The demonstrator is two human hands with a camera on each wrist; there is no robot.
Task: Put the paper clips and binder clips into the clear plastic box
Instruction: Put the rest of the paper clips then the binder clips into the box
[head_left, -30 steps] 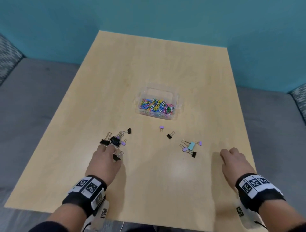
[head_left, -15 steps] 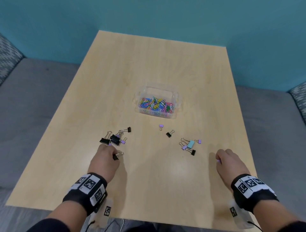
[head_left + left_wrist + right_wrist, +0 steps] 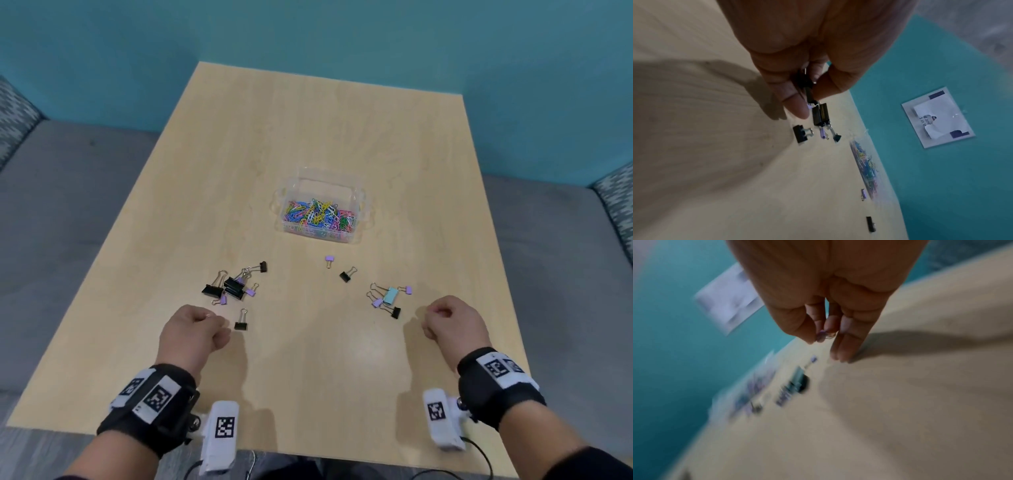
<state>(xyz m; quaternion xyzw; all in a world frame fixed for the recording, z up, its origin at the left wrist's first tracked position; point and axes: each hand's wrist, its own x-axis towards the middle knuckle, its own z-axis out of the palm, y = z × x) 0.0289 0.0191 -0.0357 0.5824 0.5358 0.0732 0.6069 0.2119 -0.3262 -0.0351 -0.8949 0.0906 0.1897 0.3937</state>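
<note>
Both hands mid-pickup: left hand [image 3: 807,48] pinches a black binder clip [image 3: 807,88], right hand [image 3: 824,293] pinches a tiny purple clip [image 3: 823,335]. Next, I'd guess, the clear plastic box [image 3: 356,202].

Motion blur smears the binder clips [image 3: 795,384] (right wrist view) beyond counting.
</note>
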